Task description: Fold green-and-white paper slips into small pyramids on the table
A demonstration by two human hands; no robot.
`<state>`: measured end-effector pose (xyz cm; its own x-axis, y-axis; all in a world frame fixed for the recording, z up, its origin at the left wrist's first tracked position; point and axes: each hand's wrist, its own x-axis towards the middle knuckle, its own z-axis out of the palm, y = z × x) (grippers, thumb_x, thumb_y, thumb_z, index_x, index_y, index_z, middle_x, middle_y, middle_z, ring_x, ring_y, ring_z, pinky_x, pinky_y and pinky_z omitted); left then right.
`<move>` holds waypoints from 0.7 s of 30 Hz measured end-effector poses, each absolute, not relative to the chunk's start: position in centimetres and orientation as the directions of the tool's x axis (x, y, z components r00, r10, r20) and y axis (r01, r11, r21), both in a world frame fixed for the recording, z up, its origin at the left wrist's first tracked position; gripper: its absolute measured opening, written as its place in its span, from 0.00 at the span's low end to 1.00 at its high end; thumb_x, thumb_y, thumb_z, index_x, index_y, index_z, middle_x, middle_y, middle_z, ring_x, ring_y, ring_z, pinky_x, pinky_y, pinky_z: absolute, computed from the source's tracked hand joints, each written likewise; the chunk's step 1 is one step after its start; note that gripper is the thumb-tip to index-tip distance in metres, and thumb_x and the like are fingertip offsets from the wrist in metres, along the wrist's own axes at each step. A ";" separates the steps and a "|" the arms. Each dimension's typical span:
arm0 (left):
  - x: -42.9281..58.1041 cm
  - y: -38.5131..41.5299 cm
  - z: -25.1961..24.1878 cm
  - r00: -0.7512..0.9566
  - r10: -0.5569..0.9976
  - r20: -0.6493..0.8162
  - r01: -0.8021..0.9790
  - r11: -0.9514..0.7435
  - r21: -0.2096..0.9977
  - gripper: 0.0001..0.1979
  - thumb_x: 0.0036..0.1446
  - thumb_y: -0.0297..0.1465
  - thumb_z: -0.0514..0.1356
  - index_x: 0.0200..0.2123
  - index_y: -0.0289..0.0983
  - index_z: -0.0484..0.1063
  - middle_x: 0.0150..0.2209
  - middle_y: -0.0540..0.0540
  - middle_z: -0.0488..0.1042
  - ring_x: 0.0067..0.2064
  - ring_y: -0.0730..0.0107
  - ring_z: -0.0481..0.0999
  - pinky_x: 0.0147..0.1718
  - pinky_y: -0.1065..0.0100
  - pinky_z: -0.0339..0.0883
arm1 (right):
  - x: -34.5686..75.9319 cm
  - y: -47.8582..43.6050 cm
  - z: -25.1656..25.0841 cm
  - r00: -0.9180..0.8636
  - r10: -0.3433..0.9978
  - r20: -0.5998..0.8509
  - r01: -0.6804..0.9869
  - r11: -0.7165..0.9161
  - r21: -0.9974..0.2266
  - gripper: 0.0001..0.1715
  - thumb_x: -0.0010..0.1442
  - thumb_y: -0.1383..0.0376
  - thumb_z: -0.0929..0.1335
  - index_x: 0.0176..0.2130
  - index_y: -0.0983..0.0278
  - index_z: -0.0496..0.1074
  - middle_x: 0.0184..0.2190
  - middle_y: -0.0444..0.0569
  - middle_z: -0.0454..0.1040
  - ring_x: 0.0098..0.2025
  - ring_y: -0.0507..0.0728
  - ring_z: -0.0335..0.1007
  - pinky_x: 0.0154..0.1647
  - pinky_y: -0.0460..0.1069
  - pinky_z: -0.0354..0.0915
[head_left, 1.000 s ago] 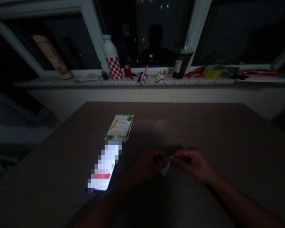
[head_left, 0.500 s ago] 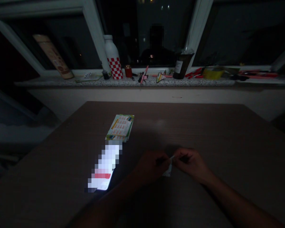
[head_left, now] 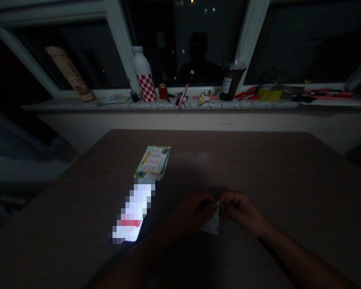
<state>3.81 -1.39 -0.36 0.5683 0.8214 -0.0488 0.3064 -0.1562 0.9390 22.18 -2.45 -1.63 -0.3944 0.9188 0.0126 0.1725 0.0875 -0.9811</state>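
Observation:
In dim light, a small pale piece of paper [head_left: 212,225] hangs between my two hands, low over the table. My left hand [head_left: 198,210] is closed in a pinch on its upper left side and covers much of it. Fingers curled, my right hand [head_left: 239,209] pinches at the paper's upper right edge, its fingertips nearly meeting those of the left. Left of my hands lies a lit phone [head_left: 134,214], its screen bright. Just beyond the phone rests a stack of printed cards [head_left: 153,161] with several small blocks of red print.
The brown table [head_left: 258,160] reaches to a wall under a window. On the stone sill [head_left: 168,106] stand a white bottle with red checks [head_left: 146,80], a tan flask [head_left: 70,74], a small red jar [head_left: 163,91], a dark cup [head_left: 228,85] and a yellow item [head_left: 270,93].
The paper shows lower and larger beneath my left hand. Its pale upper corner between my fingertips has dropped from sight. The phone and cards stay in place.

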 end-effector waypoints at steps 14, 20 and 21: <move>4.3 -1.7 -0.5 0.571 0.817 -0.081 0.283 -0.104 0.953 0.11 0.58 0.33 0.52 0.26 0.34 0.67 0.22 0.54 0.61 0.24 0.78 0.58 0.24 0.75 0.52 | 21.3 -2.4 -2.7 -0.293 0.955 -0.051 0.046 -0.039 -0.998 0.10 0.47 0.65 0.65 0.19 0.64 0.61 0.17 0.38 0.55 0.20 0.47 0.47 0.21 0.44 0.47; 4.2 -1.5 -0.6 0.565 0.824 -0.042 0.289 -0.150 0.945 0.12 0.58 0.34 0.53 0.27 0.34 0.68 0.23 0.54 0.61 0.25 0.77 0.59 0.24 0.75 0.51 | 21.0 -2.4 -3.7 -0.285 0.958 -0.031 -0.016 -0.037 -0.999 0.13 0.46 0.64 0.68 0.20 0.63 0.58 0.18 0.38 0.54 0.21 0.47 0.46 0.21 0.43 0.47; 4.2 -1.5 -0.6 0.561 0.827 -0.031 0.288 -0.160 0.944 0.12 0.59 0.35 0.53 0.27 0.34 0.68 0.23 0.54 0.61 0.25 0.77 0.59 0.24 0.75 0.51 | 20.9 -2.4 -3.7 -0.286 0.958 -0.032 -0.014 -0.037 -0.999 0.14 0.45 0.64 0.69 0.20 0.62 0.57 0.18 0.37 0.54 0.20 0.47 0.46 0.20 0.43 0.47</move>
<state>4.17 -1.47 -0.60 0.5607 0.8275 -0.0307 0.2876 -0.1598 0.9443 20.95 -2.43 -3.72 -0.2863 0.9576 -0.0315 -0.0142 -0.0372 -0.9992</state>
